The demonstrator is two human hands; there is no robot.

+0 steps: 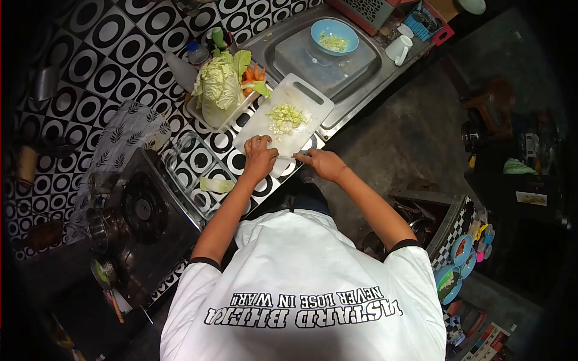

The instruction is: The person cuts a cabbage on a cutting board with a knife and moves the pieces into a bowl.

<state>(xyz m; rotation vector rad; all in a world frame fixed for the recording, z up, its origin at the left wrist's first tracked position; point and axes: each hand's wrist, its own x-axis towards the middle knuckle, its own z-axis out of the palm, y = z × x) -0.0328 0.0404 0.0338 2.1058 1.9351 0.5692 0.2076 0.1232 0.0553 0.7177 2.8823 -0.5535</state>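
Note:
A white cutting board (313, 120) lies slanted between the tiled counter and the sink, with chopped pale-green cabbage (286, 114) heaped on it. At its near edge my left hand (260, 159) has its fingers bent down over a pale piece of cabbage (280, 166), mostly hidden. My right hand (325, 164) is closed around a knife (291, 157), whose thin blade points left toward those fingers. Left of the board, a head of cabbage (218, 83) and orange carrots (253, 74) sit in a pale container (225, 125). A glass dish (179, 165) holds another cabbage piece (217, 185).
In the steel sink (371, 78), a blue bowl (319, 25) of chopped cabbage stands on an upturned translucent tub (325, 72). A white mug (398, 49) is at the far right. The gas stove (144, 210) lies left of my left arm. Bottles (197, 53) stand behind the cabbage.

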